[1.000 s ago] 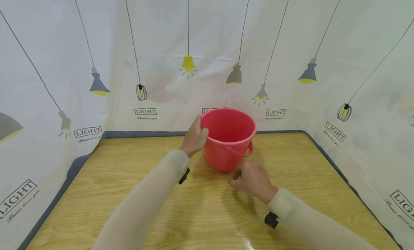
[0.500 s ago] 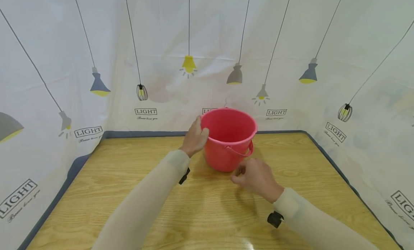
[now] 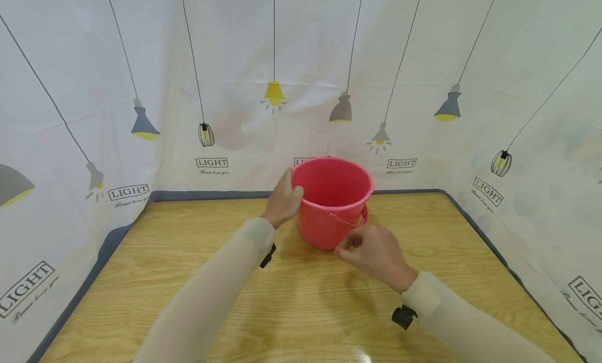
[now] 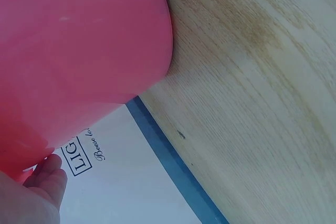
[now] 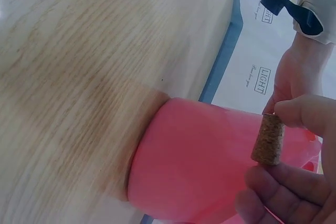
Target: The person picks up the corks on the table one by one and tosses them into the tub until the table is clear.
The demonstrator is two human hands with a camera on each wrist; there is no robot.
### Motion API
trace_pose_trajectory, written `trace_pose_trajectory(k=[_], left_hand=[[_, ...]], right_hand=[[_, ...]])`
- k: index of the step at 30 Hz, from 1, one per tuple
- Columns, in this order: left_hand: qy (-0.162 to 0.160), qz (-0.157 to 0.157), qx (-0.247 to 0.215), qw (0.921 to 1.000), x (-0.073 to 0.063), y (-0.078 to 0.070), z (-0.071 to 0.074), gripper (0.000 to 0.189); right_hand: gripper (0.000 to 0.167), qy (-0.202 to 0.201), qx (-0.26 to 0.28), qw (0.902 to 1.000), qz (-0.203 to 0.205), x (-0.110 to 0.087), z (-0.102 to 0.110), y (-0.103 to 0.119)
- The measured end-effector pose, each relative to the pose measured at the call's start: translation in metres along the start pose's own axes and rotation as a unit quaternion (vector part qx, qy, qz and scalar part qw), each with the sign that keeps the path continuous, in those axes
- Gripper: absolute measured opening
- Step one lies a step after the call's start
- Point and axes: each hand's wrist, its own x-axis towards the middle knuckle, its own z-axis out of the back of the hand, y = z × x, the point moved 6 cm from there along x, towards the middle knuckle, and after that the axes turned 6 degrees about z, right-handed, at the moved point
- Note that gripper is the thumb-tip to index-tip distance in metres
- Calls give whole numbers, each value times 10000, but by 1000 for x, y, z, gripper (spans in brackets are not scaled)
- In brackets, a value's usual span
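Note:
A pink bucket [image 3: 324, 228] stands upright on the wooden table, its handle [image 3: 348, 223] hanging down on the near side. My left hand [image 3: 284, 198] holds the bucket's left rim, with the thumb near the rim's top. Only part of that hand shows beside the bucket wall [image 4: 89, 40] in the left wrist view. In the right wrist view, my right hand [image 5: 294, 190] pinches a small brown cork [image 5: 269, 140] end to end between thumb and fingers. That hand is in front of the bucket's lower right side, above the table. From the head view the cork is hidden.
The wood-grain table [image 3: 282, 311] has a dark blue edging [image 3: 211, 195] along the back and sides. White curtains [image 3: 244, 49] printed with hanging lamps rise close behind and beside it. Black straps [image 3: 404, 317] sit at both wrists.
My right hand has shifted slightly right and away from me, still near the bucket's lower right side. The left hand and the bucket have stayed in place.

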Motion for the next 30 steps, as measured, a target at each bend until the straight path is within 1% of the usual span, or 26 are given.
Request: trace_pose_trajectory(k=[4,10,14,23,30], left_hand=[[-7,-17,4,10000,0,0,0,70],[-14,7,-23,10000,1,2,-1,70],[-8,24,-44,10000,0,3,-1,70],[-34,-6,-15,10000,2,2,-1,70],[-25,-6,-45,10000,2,2,-1,70]], right_hand=[[16,-209,59,9997,91,0,5,1],[12,-625,193,9975,283,1,12,4],[11,-850,248,9956,313,3,17,6],[13,-1275,290,9906,413,8,28,8],[11,-1598,387,9849,543,14,33,10]])
